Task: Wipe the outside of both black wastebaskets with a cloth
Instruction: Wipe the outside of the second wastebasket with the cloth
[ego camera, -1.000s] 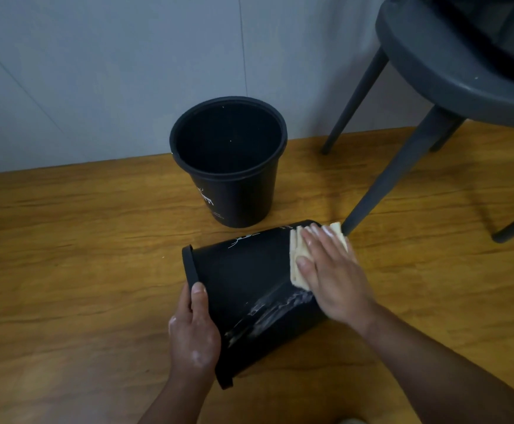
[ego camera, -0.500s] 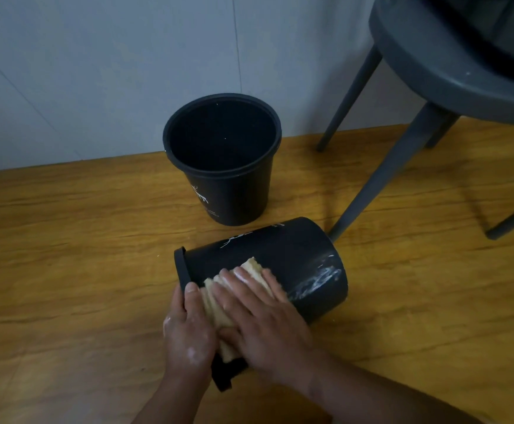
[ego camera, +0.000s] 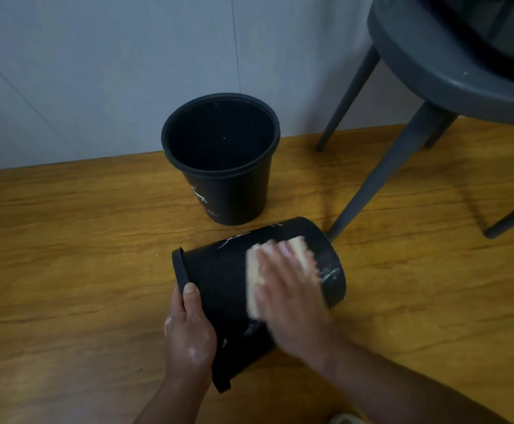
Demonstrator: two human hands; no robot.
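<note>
Lying wastebasket (ego camera: 219, 280): black, on its side on the wooden floor (ego camera: 66, 270), lower centre of the frame, rim toward the lower left, base toward the right. Left hand (ego camera: 190, 335): grip clenched on the rim at its near edge, thumb over the outer wall; white residue shows on the skin. Right hand (ego camera: 292, 301): blurred, grip released, fingers extended flat and pressing a pale cloth (ego camera: 254, 283) against the upper side of the wall, near the base end. White smears (ego camera: 330, 275) remain on the wall just right of the cloth. Upright wastebasket (ego camera: 237, 194): black, centre of the frame, just above the lying one and apart from it, close to the grey wall (ego camera: 96, 71), white print on its side. Grey chair (ego camera: 433, 71): upper right, one leg standing just beside the lying wastebasket's base.
</note>
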